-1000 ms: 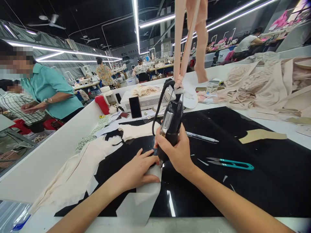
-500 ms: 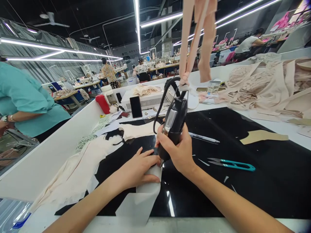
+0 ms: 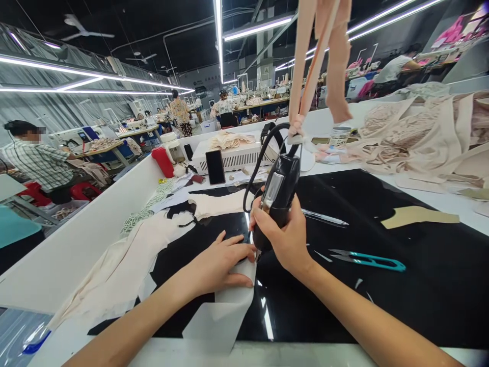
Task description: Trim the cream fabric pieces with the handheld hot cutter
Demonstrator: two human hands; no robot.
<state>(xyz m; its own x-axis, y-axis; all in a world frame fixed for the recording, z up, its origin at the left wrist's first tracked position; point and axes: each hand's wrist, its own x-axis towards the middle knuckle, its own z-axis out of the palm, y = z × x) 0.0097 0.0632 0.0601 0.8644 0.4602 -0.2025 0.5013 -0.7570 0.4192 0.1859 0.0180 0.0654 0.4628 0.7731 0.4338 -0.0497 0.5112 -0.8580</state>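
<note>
So the right hand (image 3: 284,237) is wrapped tight around the lower body of a black handheld electric cutter (image 3: 278,196), held upright with a slight lean, its tip down right at the top edge of a pale fabric piece (image 3: 225,311) on the glossy black counter (image 3: 420,285). The left hand (image 3: 217,265) is flat and open, fingers spread, pressing that fabric down just left of the cutter tip, so it's not gripping anything, just pinning. The fabric runs from under the left palm back toward the near edge of the counter. A black cord (image 3: 260,153) loops up from the cutter's top, and the tool looks hung from beige fabric strips (image 3: 313,66) dangling from above. Just right of the right hand, a clear pen (image 3: 324,217) lies on the counter, and a bit further right sit teal thread snips (image 3: 367,260). Farther right still is a tan pattern piece (image 3: 420,217). Off to the left of the left hand there's a heap of cream fabric (image 3: 122,270). Beyond the hands, a dark phone (image 3: 215,166) leans against a white box.
</note>
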